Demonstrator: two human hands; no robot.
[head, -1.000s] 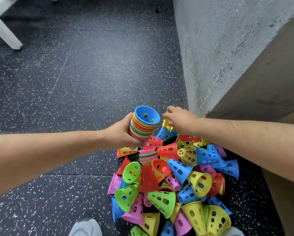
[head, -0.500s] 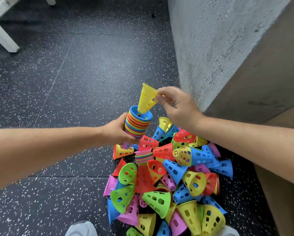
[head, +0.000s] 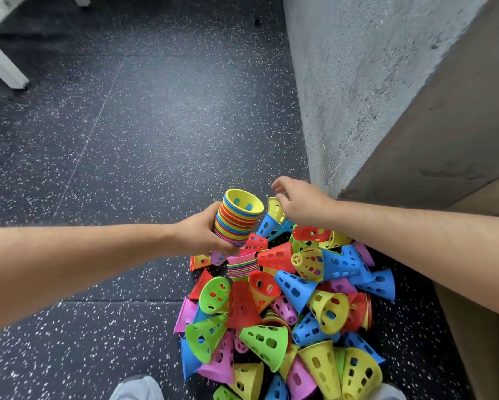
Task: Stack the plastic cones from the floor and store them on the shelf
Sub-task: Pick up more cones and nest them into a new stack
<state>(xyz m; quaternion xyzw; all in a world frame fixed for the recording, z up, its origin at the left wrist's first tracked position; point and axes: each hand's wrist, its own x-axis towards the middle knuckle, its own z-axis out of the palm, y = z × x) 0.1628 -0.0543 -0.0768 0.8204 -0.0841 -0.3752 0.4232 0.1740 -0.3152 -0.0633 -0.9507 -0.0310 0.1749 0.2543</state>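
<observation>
My left hand [head: 202, 235] grips a tall nested stack of coloured cones [head: 238, 219], wide ends up, with a yellow cone on top. My right hand [head: 299, 202] hovers just right of the stack with relaxed fingers and holds nothing. Right under it lie a yellow cone [head: 275, 209] and a blue cone [head: 268, 228]. A heap of loose perforated cones [head: 286, 313] in red, blue, green, yellow and pink covers the floor below both hands. A second short stack [head: 242, 265] stands in the heap under my left hand.
A rough grey concrete wall [head: 358, 82] rises on the right, with a brown panel [head: 459, 125] beside it. The dark speckled floor [head: 127, 140] spreads to the left. A white furniture leg [head: 3, 67] stands at far left. My shoes [head: 137, 388] show at the bottom.
My right hand picked a yellow cone from the heap, dropped it into the stack in my left hand, and has now let go and moved right.
</observation>
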